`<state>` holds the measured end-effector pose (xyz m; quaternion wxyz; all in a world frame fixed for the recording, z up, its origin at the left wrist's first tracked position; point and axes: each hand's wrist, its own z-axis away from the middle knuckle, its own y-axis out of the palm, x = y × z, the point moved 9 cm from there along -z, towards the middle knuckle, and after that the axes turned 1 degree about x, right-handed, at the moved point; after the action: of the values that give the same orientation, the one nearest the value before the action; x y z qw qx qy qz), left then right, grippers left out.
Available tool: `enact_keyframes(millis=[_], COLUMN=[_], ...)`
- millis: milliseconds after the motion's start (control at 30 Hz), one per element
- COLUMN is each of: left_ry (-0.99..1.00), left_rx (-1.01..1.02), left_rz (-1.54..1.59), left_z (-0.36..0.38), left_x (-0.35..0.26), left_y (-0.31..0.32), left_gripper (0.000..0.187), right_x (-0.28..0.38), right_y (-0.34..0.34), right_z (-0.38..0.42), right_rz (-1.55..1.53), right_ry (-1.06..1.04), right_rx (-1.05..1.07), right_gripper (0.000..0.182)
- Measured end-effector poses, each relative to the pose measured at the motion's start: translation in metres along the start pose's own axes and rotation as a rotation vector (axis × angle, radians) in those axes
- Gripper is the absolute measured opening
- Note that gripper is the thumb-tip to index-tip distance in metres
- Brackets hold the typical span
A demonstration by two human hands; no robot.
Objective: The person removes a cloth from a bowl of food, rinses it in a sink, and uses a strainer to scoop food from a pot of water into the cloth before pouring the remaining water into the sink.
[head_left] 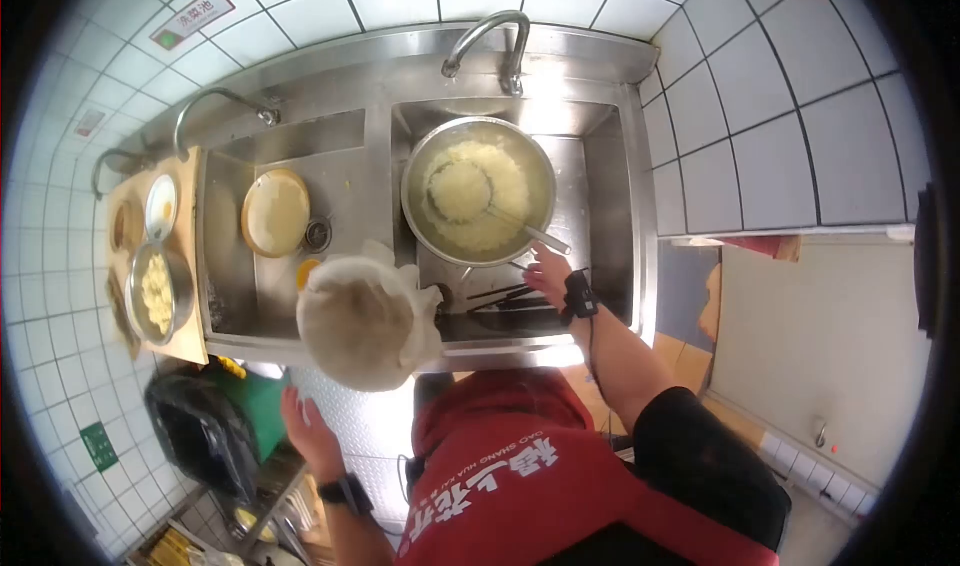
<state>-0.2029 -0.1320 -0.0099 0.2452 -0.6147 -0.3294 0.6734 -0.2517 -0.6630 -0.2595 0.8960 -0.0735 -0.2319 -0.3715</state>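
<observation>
My right hand (547, 274) is just below the handle end of a mesh strainer (545, 239), its fingers loosely stretched out. The strainer lies in a large metal bowl (412, 211) in the right sink, its basket heaped with pale grains that look like rice (490, 166). More of these grains fill the bowl around it. My left hand (312, 431) hangs in front of the counter with its fingers apart, holding nothing. Above it, a round container lined with white cloth (355, 326) straddles the front of the sinks.
The left sink holds a round wooden-edged piece (277, 214) beside a drain (318, 234). On a board (185, 344) at the left stand a bowl of yellowish chunks (158, 291) and a white dish (162, 206). Faucets (515, 56) overhang the sinks. Dark sticks (510, 301) lie near my right hand.
</observation>
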Motion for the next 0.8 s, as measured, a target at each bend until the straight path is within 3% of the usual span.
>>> enact_keyframes(millis=[33,100,133,167,233,267,300,367,467,667,800], left_ry=[-0.108,-0.191,-0.278,-0.365,-0.403,-0.439,-0.452,-0.398,-0.318,-0.462,-0.436], left_rx=[-0.026,-0.029,-0.033,-0.035,-0.044,-0.052,-0.053,-0.042,-0.018,-0.021,0.001], left_rz=[0.101,0.089,0.107,0.124,0.107,0.101,0.093,0.128,-0.03,0.014,-0.001], left_z=[0.015,0.041,0.054,0.064,0.078,0.085,0.089,0.095,0.107,0.11,0.108], left_x=[0.009,0.015,0.022,0.03,0.041,0.049,0.05,0.046,0.065,0.03,0.028], left_y=[-0.003,-0.005,-0.006,-0.007,-0.009,-0.011,-0.012,-0.009,-0.009,0.0,0.002], left_gripper=[0.033,0.035,0.035,0.035,0.038,0.04,0.04,0.039,0.036,0.033,0.032], right_x=[0.0,-0.008,-0.002,-0.006,-0.007,-0.019,-0.025,-0.015,-0.005,-0.002,-0.004], right_y=[0.008,0.012,0.023,0.026,0.024,0.017,0.017,0.012,0.011,0.012,0.007], right_z=[-0.011,-0.031,-0.037,-0.046,-0.076,-0.096,-0.097,-0.099,-0.083,-0.095,-0.096], right_rz=[0.01,-0.254,-0.383,-0.384,-0.536,-0.51,-0.501,-0.526,-0.484,-0.488,-0.449], right_ry=[0.007,0.068,0.003,0.013,-0.096,-0.039,-0.027,-0.195,-0.118,-0.15,-0.074], right_rx=[0.01,-0.105,0.091,0.093,0.0,-0.141,-0.143,-0.156,-0.185,-0.094,-0.146], right_gripper=[0.063,0.07,0.07,0.07,0.056,0.049,0.049,0.045,0.04,0.041,0.041])
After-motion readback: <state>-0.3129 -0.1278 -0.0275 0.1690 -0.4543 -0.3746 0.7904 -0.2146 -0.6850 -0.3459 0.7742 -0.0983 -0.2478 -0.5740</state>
